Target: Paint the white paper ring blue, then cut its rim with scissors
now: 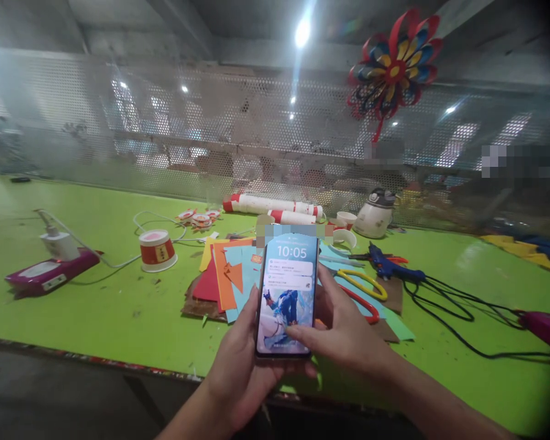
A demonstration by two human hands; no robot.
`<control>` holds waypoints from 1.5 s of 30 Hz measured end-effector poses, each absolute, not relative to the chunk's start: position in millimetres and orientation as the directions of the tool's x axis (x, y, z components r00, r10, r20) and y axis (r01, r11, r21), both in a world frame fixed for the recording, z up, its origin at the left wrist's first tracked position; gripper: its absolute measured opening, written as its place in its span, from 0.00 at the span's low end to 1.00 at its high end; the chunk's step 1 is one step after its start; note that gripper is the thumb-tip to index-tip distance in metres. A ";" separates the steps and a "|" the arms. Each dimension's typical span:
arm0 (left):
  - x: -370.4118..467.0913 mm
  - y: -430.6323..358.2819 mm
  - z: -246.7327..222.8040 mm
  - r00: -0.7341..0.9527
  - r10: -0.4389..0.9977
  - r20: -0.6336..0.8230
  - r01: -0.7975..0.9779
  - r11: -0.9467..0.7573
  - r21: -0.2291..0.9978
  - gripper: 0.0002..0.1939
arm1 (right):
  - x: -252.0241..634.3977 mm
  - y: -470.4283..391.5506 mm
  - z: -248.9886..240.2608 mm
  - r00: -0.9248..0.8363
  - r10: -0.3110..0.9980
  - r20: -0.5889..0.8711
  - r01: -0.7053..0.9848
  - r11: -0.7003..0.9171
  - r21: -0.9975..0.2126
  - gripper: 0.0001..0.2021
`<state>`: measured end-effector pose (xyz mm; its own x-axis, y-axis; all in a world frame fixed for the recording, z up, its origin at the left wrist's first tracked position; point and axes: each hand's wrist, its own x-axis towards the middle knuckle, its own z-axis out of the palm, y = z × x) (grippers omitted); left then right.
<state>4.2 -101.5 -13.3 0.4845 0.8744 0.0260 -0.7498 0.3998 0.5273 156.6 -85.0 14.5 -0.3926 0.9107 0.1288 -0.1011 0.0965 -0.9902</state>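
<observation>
A smartphone (286,305) stands tilted up before me, its lit screen showing 10:05 and a picture in blue and white. My left hand (238,360) is closed around its left side and lower back. On the other side my right hand (343,330) grips the phone's right edge, with the thumb lying over the lower screen. Behind the phone are sheets of coloured paper (206,281) in red, orange and light blue, on a brown board. Scissors with yellow handles (366,282) and a pair with red handles (364,305) lie to the right of it.
A blue glue gun (394,264) with a black cable lies right on the green table (96,324). An upturned paper cup (157,250) and a purple power strip (55,269) with a charger are left. Stacked cups (275,205) and a white bottle (374,214) stand behind.
</observation>
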 end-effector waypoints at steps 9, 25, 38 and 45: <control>4.7 -99.4 -17.0 0.523 0.849 0.072 -0.745 0.415 0.522 0.29 | 152.0 -82.3 18.3 -0.260 0.934 0.243 -0.045 0.240 -0.970 0.18; 1.9 -99.7 -15.0 0.537 0.843 0.035 -0.721 0.437 0.538 0.33 | 155.8 -82.7 18.3 -0.335 0.916 0.219 -0.095 0.199 -0.975 0.21; 12.7 -104.2 -14.5 0.286 0.957 -0.052 -0.768 0.261 0.584 0.20 | 134.8 -78.1 7.5 -0.081 0.955 0.284 -0.009 0.284 -0.959 0.24; 10.0 -103.4 -13.2 0.311 0.950 -0.037 -0.756 0.270 0.597 0.21 | 141.2 -80.0 12.8 -0.157 0.955 0.253 -0.055 0.247 -0.967 0.24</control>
